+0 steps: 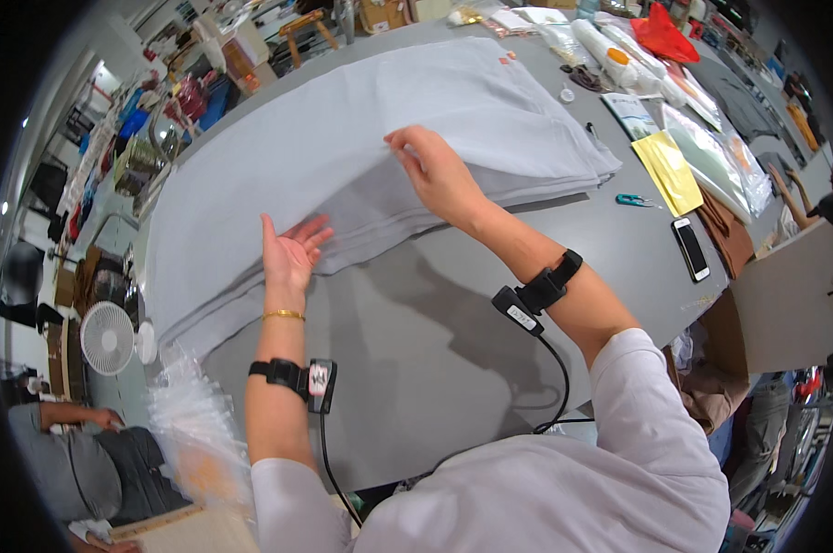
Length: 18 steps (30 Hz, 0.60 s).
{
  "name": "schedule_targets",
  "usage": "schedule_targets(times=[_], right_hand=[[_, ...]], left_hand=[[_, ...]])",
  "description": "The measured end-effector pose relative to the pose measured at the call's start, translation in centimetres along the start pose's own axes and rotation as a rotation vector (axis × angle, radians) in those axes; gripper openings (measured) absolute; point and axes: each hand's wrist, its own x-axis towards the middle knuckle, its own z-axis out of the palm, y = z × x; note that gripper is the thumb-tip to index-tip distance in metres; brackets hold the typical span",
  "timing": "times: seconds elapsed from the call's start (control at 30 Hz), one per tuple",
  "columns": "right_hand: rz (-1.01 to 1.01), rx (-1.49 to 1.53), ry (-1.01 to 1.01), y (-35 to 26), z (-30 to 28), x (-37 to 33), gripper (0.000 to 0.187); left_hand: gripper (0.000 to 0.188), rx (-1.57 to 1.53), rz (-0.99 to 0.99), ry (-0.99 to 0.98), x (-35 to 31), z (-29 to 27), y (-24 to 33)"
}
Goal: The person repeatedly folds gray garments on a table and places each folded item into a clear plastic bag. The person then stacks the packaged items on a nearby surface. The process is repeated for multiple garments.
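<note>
A large stack of pale grey cloth (pixel 278 138), laid in several layers, spreads over the far half of the table. The near edge of its top layer is raised in the middle, showing darker grey folds beneath. At that raised edge, my right hand (pixel 432 175) is closed, thumb and fingers curled together on the cloth. My left hand (pixel 292 256) is open beside the near edge, palm turned up and fingers spread; nothing lies in it. Black straps with small boxes and cables sit on both my forearms.
On the grey table (pixel 389 341), to the right, lie a phone (pixel 689 249), teal thread snips (pixel 634 200), a yellow packet (pixel 667 172) and plastic bags. Clear bags (pixel 195 433) hang at the left edge, near a white fan (pixel 107 338) and a seated person (pixel 76 470).
</note>
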Motion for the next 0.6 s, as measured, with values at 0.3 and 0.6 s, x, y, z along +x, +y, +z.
schedule_targets(times=[0.3,0.6], right_hand=[[0.082,-0.831,-0.138,2.5,-18.5,-8.7,0.016],[0.164,-0.795,-0.261,-15.1,-23.8,-23.3,0.015]], left_hand=[[0.057,0.250,0.122,0.095,-10.2,-2.4,-0.2],[0.058,0.174,0.110,0.151,-25.9,-5.5,-5.1]])
